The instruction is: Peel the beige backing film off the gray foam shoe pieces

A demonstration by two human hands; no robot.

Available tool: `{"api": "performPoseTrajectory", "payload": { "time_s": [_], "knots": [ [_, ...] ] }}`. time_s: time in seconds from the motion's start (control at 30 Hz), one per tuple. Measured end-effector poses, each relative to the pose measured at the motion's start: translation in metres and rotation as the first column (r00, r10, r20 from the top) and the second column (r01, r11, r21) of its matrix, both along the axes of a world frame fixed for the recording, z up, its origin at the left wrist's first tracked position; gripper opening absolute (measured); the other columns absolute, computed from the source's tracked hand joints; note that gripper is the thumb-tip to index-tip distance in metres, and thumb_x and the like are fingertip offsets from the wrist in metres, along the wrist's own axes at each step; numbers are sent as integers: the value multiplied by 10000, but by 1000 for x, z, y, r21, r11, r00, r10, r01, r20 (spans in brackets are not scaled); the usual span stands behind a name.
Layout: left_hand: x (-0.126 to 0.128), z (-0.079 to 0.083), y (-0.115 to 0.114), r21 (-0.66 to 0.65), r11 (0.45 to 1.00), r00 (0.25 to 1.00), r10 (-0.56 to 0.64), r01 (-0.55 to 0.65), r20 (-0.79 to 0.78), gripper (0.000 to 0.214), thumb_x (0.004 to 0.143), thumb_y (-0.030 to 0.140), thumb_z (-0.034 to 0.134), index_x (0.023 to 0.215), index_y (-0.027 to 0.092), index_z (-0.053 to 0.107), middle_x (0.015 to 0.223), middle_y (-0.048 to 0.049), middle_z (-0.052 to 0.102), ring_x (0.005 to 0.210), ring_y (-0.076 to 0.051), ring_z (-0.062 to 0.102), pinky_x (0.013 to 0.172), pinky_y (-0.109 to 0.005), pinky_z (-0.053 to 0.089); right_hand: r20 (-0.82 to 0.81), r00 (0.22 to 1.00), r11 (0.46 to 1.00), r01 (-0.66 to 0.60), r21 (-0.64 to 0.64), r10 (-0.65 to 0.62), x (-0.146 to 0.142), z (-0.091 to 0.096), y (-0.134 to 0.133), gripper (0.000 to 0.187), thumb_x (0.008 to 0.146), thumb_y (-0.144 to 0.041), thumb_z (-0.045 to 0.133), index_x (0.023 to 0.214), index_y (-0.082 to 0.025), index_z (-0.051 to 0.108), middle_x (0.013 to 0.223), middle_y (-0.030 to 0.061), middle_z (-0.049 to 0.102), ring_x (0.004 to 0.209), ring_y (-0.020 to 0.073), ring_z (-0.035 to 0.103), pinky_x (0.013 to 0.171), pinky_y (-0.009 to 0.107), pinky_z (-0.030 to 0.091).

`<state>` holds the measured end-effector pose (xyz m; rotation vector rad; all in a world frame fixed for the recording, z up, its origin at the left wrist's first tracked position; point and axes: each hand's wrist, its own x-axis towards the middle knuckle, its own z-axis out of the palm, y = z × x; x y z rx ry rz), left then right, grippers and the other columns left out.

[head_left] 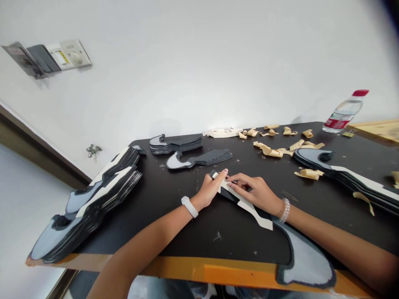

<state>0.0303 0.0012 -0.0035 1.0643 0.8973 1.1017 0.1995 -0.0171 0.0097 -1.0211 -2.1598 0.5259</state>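
Head view: left hand (209, 190) and right hand (254, 192) clamped on black-and-white sole cutout (251, 209), long axis running far-left to near-right, narrow end pointing far-left.

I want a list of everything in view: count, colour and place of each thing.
Table: one, black with orange edge, under the pieces.
Cut stacks: five, grey and black, left, back and right on table.
Striped cut piece: one, black and white, under the hands.
Curled strips: many, tan, far side of table.
Water bottle: one, clear, red cap, far right.
Wall panel: one, white, upper left.
Left hand: one, white wristband, on piece.
Right hand: one, silver bracelet, on piece.
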Motion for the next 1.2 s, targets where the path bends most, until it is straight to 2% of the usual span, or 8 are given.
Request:
{"api": "performPoseTrajectory", "payload": {
  "time_s": [0.17, 0.4, 0.57, 0.77, 0.9, 1.07, 1.2],
  "knots": [
    [0, 1, 2, -55, 998, 997, -35, 39, 71, 330, 721, 443, 641, 725, 114, 676, 597, -24, 596, 595, -126, 542, 611, -245, 394, -2, 1000, 1000, 16, 9, -16, 0, -2, 0, 229, 891, -333, 483, 1037, -189, 585, 557, -55, 472, 481, 83, 423, 543, 200, 353],
    [1, 4, 0, -116, 992, 982, -28, 50, 185, 245, 668, 365, 677, 677, 121, 674, 599, -14, 608, 581, -111, 536, 589, -223, 383, -22, 998, 997, 63, -34, -64, -1, -2, 1, 234, 882, -364, 484, 1017, -195, 575, 540, -63, 461, 475, 86, 408, 537, 202, 353],
    [-1, 7, 0, -71, 984, 978, -155, 166, 139, 303, 707, 386, 613, 732, 98, 706, 676, -67, 658, 699, -170, 594, 629, -239, 400, -43, 994, 988, 97, -118, -103, -2, 2, 1, 375, 863, -396, 495, 1169, -179, 500, 513, -70, 479, 478, 97, 403, 529, 208, 351],
    [-3, 7, 0, -60, 979, 974, -185, 194, 134, 269, 699, 320, 557, 752, 107, 711, 735, -75, 679, 768, -191, 604, 645, -243, 398, -50, 988, 976, 136, -173, -147, -2, 4, 1, 428, 841, -458, 499, 1155, -168, 509, 508, -54, 510, 477, 107, 411, 516, 220, 350],
    [-3, 10, -2, -45, 979, 974, -192, 198, 124, 319, 717, 323, 503, 788, 97, 716, 746, -81, 684, 756, -196, 607, 637, -247, 400, -25, 984, 964, 168, -204, -176, -2, 7, 1, 448, 822, -496, 508, 1115, -160, 543, 490, -48, 534, 462, 109, 424, 498, 223, 338],
    [-3, 10, -2, -57, 978, 974, -191, 199, 122, 416, 788, 406, 449, 834, 91, 716, 699, -80, 678, 694, -190, 605, 640, -261, 410, 28, 976, 926, 213, -311, -215, 0, 9, 5, 478, 787, -551, 530, 1061, -163, 586, 492, -32, 562, 448, 113, 450, 455, 222, 313],
    [-2, 6, 0, -61, 983, 983, -166, 171, 80, 491, 824, 507, 432, 860, 103, 708, 663, -65, 661, 649, -172, 592, 617, -252, 395, 66, 970, 857, 237, -458, -233, 4, 8, 10, 601, 768, -591, 547, 1179, -153, 518, 553, -7, 608, 443, 121, 488, 415, 221, 320]
  ]
}}
